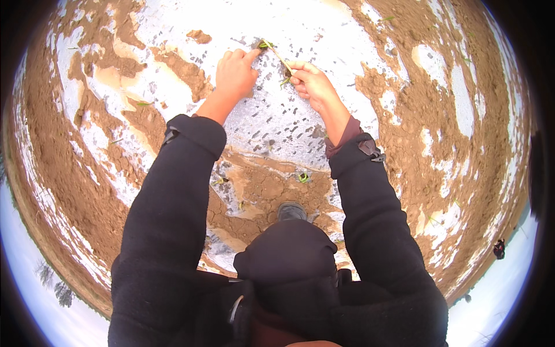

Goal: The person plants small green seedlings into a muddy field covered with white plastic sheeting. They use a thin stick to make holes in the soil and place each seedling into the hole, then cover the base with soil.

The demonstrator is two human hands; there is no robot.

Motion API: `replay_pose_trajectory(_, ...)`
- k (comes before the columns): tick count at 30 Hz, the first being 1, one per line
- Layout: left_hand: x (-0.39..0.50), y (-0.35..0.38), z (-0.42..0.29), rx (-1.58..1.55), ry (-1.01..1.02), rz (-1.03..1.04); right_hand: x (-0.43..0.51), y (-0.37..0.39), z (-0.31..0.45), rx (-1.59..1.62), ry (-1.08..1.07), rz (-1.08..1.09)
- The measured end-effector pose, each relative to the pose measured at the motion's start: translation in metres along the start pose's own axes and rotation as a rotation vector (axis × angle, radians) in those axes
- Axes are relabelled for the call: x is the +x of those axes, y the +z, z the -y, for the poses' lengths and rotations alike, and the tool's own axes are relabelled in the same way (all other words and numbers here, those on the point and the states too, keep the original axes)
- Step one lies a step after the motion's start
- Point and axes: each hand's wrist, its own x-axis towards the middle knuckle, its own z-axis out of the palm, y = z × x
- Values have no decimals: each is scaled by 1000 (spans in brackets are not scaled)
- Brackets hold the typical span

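White plastic mulch film (pixel 277 115) with wet, dark spots lies over the soil before me. My right hand (pixel 311 84) pinches a thin, pale stick (pixel 279 56), whose far end reaches a small green seedling (pixel 262 44) at a hole in the film. From the left, the index finger of my left hand (pixel 236 73) touches the edge of that hole; the other fingers are curled, and whether they hold anything is hidden. Just under my right fingers, a second small green plant (pixel 285 81) pokes through the film.
Bare brown soil (pixel 269 188) lies nearer my shoe (pixel 292 211), with a green seedling (pixel 303 177) beside it. More soil-smeared film strips (pixel 463 102) run along the right. A distant person (pixel 499 249) is at the right rim, trees (pixel 64 294) at the left.
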Motion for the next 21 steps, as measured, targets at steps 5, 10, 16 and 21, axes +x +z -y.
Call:
replay_pose_trajectory(5,-14,-14,22,-135,15,-78,-21,6,13,-620,-223,-243)
replay_pose_trajectory(10,-38,-24,61,-332,-407,-153,-40,41,19,-1121,-461,-209)
replay_pose_trajectory(16,-59,-19,71,-496,-501,-76,-29,67,18,-1423,-651,-249)
replay_pose_trajectory(21,-59,-22,63,-430,-399,-101,-12,77,13,-1521,-653,-251)
